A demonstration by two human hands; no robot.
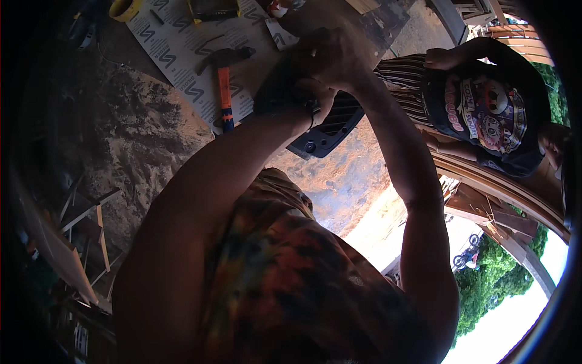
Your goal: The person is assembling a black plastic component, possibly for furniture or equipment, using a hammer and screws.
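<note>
Head view, tilted steeply: the biggest thing in it is the person's own body in a tie-dye shirt (291, 285), filling the lower middle, with both forearms rising from it toward the top centre. Behind them spreads a sandy dirt floor (121, 121), and on it a pale printed sheet (182, 54) lies across the upper left. A second person in a dark printed shirt (485, 115) sits at the upper right, one arm bent up, beside curved wooden beams (503, 188). Loose wood offcuts (85, 224) are piled at the left edge.

Next in size is a dark flat panel with slots (330, 130), seen just under the two hands; its rounded corner with a small hole sticks out below the left wrist. The left hand (291, 85) and the right hand (330, 54) are pressed together above it, fingers curled. Both look closed, but they are in shadow and I cannot tell whether they clamp the panel itself or something small between them. The panel sits directly beneath and partly behind the hands, touching or nearly so.

A hammer with an orange handle (224, 85) lies on the sheet just left of the left wrist, apart from it. A yellow tape roll (124, 9) rests at the top left.
</note>
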